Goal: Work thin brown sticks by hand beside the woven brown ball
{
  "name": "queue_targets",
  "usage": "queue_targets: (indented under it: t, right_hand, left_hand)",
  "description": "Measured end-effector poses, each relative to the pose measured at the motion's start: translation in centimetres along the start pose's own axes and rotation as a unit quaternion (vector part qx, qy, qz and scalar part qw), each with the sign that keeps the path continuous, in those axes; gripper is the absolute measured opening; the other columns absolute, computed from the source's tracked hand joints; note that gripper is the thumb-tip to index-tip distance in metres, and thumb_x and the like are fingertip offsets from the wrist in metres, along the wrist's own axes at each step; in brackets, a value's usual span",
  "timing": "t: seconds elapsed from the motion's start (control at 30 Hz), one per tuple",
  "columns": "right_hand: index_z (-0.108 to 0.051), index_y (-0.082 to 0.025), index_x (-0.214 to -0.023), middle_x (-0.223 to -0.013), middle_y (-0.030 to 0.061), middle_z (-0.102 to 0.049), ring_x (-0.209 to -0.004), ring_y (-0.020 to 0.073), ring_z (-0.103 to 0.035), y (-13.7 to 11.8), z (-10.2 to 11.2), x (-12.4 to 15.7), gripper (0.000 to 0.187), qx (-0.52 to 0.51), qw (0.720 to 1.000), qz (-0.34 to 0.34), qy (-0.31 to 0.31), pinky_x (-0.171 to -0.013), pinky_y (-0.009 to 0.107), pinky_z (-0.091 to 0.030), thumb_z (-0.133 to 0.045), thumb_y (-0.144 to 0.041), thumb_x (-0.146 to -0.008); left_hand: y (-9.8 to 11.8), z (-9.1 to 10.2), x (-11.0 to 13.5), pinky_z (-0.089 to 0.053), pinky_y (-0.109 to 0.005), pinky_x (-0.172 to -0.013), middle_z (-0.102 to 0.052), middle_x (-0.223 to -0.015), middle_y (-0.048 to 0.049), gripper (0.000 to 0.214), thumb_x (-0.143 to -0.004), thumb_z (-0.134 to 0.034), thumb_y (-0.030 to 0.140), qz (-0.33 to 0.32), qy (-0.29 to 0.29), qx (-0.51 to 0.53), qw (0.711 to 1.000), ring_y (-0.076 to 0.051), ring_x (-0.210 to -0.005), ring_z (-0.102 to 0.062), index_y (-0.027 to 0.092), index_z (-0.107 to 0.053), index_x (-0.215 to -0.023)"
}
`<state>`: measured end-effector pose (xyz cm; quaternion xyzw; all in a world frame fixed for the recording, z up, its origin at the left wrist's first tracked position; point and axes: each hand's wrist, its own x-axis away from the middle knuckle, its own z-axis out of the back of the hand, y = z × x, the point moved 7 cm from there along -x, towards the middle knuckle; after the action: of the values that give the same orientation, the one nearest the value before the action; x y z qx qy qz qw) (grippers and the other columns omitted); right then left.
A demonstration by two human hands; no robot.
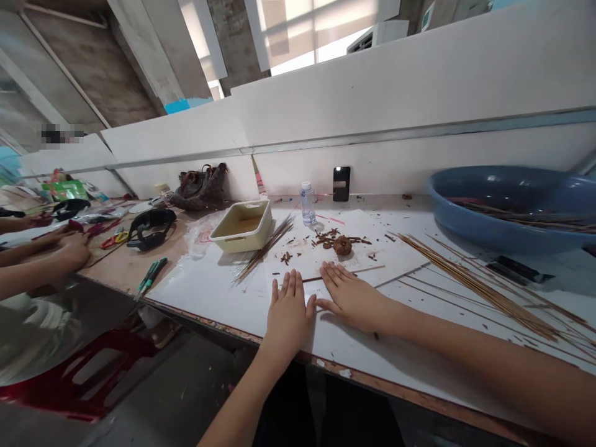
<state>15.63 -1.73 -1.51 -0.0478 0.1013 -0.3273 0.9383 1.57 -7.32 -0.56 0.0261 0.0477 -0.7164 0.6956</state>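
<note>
Left hand [289, 310] and right hand [351, 299] lie palm-down, fingers outstretched, grasping nothing; a thin stick [313, 279] shows between their fingertips; a brown lump [343, 246] sits beyond the right hand; a yellowish basin [249, 241] beyond the left.

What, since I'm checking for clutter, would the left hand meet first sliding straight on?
The left hand would probably meet the small brown scraps first, then perhaps the bottle; depth is uncertain.
</note>
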Motion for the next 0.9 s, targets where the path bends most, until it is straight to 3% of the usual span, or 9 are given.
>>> queue_targets:
  t: [0.1, 0.33, 0.53, 0.77, 0.9]
  right_hand:
    - [-0.041, 0.008, -0.168, -0.173, 0.0339, -0.038, -0.166, 0.0413, -0.036, 0.4, -0.1, -0.5, 0.1, 0.017, 1.0, -0.003, 0.01, -0.135, 0.059, -0.034, -0.021, -0.073, -0.114]
    - [-0.047, 0.004, -0.167, -0.166, 0.0328, -0.051, -0.16, 0.0425, -0.047, -1.2, -1.2, 2.0, 0.092, 0.045, 0.997, 0.035, 0.047, -0.133, 0.058, -0.04, -0.035, -0.07, -0.114]
    - [-0.038, 0.005, -0.17, -0.173, 0.0332, -0.039, -0.165, 0.0423, -0.039, 0.4, -0.7, 0.2, 0.095, 0.037, 0.998, 0.027, 0.042, -0.134, 0.061, -0.038, -0.03, -0.071, -0.114]
    - [-0.041, 0.005, -0.169, -0.167, 0.0335, -0.05, -0.16, 0.0439, -0.046, -1.1, -1.6, 2.1, 0.097, 0.055, 0.997, 0.03, 0.037, -0.134, 0.059, -0.038, -0.041, -0.073, -0.111]
    - [-0.042, 0.009, -0.167, -0.171, 0.0348, -0.041, -0.163, 0.0428, -0.041, -0.1, -0.4, 0.3, 0.098, 0.043, 0.999, 0.019, 0.021, -0.133, 0.059, -0.038, -0.028, -0.073, -0.113]
  left_hand:
    - [0.2, 0.3, -1.1, -0.024, -0.058, -0.141, -0.04, -0.176, -0.0211, 0.067, -0.118, -0.029, 0.041, 0.018, -0.001, 0.006, 1.0, -0.032, -0.169, -0.035, 0.001, -0.042, -0.17]
    - [0.9, -0.5, 2.3, -0.027, -0.058, -0.14, -0.045, -0.174, -0.022, 0.068, -0.116, -0.033, 0.044, 0.012, 0.033, 0.007, 0.999, -0.033, -0.166, -0.041, 0.001, -0.046, -0.168]
    - [-0.3, 0.6, -0.3, -0.016, -0.068, -0.14, -0.043, -0.176, -0.0152, 0.064, -0.117, -0.03, 0.041, 0.025, 0.033, 0.031, 0.999, -0.034, -0.172, -0.024, 0.009, -0.048, -0.169]
    - [0.0, 0.0, 2.5, -0.018, -0.072, -0.139, -0.045, -0.176, -0.0107, 0.061, -0.116, -0.034, 0.041, 0.017, 0.059, 0.028, 0.998, -0.036, -0.172, -0.026, 0.016, -0.049, -0.17]
    - [-0.4, 0.3, 0.8, -0.017, -0.072, -0.139, -0.045, -0.176, -0.0109, 0.061, -0.117, -0.033, 0.039, 0.031, 0.045, 0.038, 0.998, -0.036, -0.172, -0.026, 0.015, -0.047, -0.171]
